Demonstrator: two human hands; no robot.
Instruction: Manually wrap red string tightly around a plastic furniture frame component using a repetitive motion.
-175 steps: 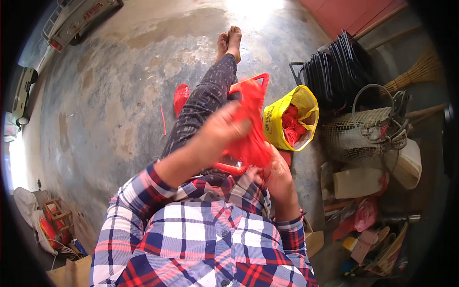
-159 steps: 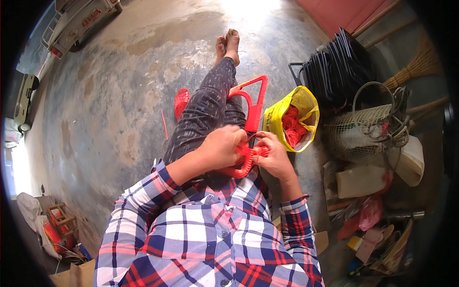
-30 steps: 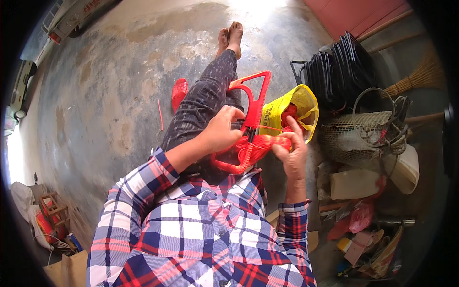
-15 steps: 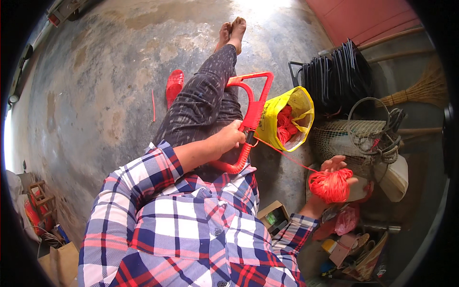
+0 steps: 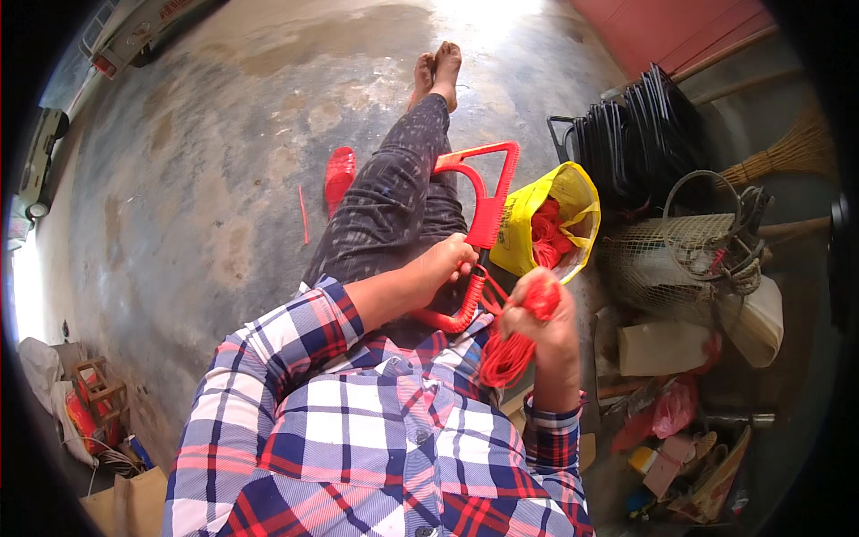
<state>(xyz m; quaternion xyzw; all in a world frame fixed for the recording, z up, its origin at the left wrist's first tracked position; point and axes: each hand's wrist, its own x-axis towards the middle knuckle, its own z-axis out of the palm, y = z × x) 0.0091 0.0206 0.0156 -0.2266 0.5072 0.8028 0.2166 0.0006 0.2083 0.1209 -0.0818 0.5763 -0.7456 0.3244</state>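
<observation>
Across my lap lies a flat frame (image 5: pixel 489 215) of angled shape, bright red at its far end, with a black stretch showing beside my fingers. Red cord is coiled tightly round its near curved part (image 5: pixel 455 318). My left hand (image 5: pixel 445 261) is closed on the frame where the coils end. A skein of red cord (image 5: pixel 508 360) is gripped in my right hand (image 5: pixel 548 320), partly inside the fist and partly hanging below it. Loose cord loops between the skein and the frame, close to my left hand.
Just beyond my right hand stands a yellow bag (image 5: pixel 517 234) with more red cord inside. Black frames (image 5: pixel 631 134) are stacked behind it. A wire mesh basket (image 5: pixel 667 246), a straw broom (image 5: pixel 787 152) and assorted items lie right. A red shoe (image 5: pixel 339 177) rests left of my legs.
My right hand has come in from the far right to beside the frame, its fingers now closed round the skein. The cord that was stretched taut is now slack and looped.
</observation>
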